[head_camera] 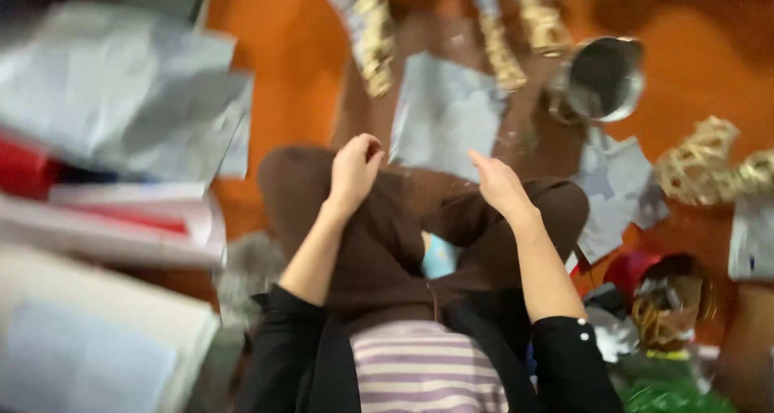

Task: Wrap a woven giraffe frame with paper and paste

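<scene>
left hand (353,173): centre frame, above the left knee, fingers curled into a loose fist; cannot tell whether anything is pinched inside, too blurred.
right hand (498,184): centre-right, over the right knee, fingers stretched flat and together, pointing upper left toward the paper; holds nothing visible.
grey paper sheet (445,113): upper centre, flat on the orange floor (278,50) just past the crossed legs in brown trousers (387,235), nearest thing to both hands, touched by neither.
handling, judged: light, thin, floppy; creases and tears easily; slides on smooth floor. Best grip at a near edge or corner, pinch not squeeze; two hands to keep it flat.
woven strips (367,26): upper centre, three counted, stiff-looking, pale and tan weave, ends resting on or beside the sheet.
metal cup (603,78): upper right, one, lying tilted, mouth toward the camera.
woven ball (700,161): right edge, one clear, open lattice; more weave beside it, blurred.
other grey sheets: one crumpled piece (617,189) right of the knee, a large pile (121,90) upper left; count in pile unreadable.
basket of scraps (669,300): lower right, one, contents unclear.
hands: two, same person, black sleeves.
</scene>
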